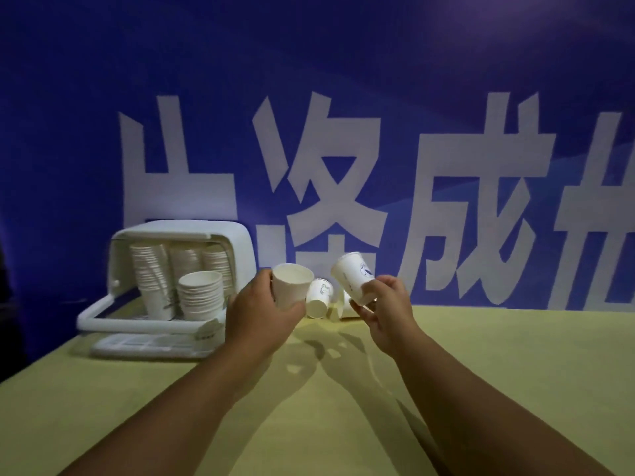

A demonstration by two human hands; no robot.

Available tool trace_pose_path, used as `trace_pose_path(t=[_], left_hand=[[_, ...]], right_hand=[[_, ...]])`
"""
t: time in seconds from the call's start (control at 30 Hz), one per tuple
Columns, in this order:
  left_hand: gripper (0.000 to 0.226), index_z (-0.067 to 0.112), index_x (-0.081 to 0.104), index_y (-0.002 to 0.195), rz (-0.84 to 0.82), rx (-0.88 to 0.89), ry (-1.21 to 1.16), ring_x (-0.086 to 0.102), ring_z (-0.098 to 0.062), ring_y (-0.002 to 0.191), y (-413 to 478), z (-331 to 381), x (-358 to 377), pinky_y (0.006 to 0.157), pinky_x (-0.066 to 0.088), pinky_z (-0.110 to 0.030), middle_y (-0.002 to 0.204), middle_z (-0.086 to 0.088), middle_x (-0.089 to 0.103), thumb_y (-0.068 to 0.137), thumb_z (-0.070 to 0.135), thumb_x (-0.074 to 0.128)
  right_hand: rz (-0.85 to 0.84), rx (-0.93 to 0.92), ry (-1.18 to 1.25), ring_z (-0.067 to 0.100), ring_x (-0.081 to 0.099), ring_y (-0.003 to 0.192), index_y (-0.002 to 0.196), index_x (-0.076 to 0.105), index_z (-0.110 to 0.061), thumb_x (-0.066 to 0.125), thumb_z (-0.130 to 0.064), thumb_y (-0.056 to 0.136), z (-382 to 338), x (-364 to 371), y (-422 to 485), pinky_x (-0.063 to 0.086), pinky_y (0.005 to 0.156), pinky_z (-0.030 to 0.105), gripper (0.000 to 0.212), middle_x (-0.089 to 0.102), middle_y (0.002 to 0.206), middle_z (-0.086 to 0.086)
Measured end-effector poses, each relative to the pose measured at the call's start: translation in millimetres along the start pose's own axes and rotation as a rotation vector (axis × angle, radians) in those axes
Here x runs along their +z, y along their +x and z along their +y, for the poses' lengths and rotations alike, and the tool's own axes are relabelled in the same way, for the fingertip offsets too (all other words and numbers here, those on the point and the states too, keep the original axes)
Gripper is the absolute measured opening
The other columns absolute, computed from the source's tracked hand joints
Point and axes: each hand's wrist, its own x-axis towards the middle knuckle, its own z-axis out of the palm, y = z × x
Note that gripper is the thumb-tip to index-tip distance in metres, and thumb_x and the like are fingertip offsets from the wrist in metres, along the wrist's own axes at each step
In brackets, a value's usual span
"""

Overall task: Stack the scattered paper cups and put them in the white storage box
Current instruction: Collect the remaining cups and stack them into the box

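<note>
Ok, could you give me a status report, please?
Left hand grips plain white paper cup. Right hand pinches tilted, printed white paper cup. Loose paper cups behind hands. White plastic storage box unobstructed.

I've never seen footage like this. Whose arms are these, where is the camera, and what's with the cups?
No machine here: these are a person's two bare arms, filmed by one camera worn on their head, looking forward and down. The left hand grips a white paper cup; the right hand holds a tilted cup with blue print. Between them, loose cups sit on the yellow table. At the left, the white storage box stands open, with stacks of cups inside. Behind is a blue banner.
</note>
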Motion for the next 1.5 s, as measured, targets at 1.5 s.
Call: trace_pose_path(t=[1.5], left_hand=[[0.071, 0.047, 0.045, 0.137, -0.058, -0.084, 0.128, 0.056, -0.014, 0.12, 42, -123, -98, 0.1, 0.05, -0.053, 0.128, 0.017, 0.061, 0.071, 0.073, 0.051]], right_hand=[[-0.403, -0.516, -0.554, 0.01, 0.06, 0.108, 0.129, 0.04, -0.036, 0.087, -0.037, 0.073, 90, 214, -6, 0.055, 0.081, 0.025, 0.073, 0.061, 0.123, -0.011]])
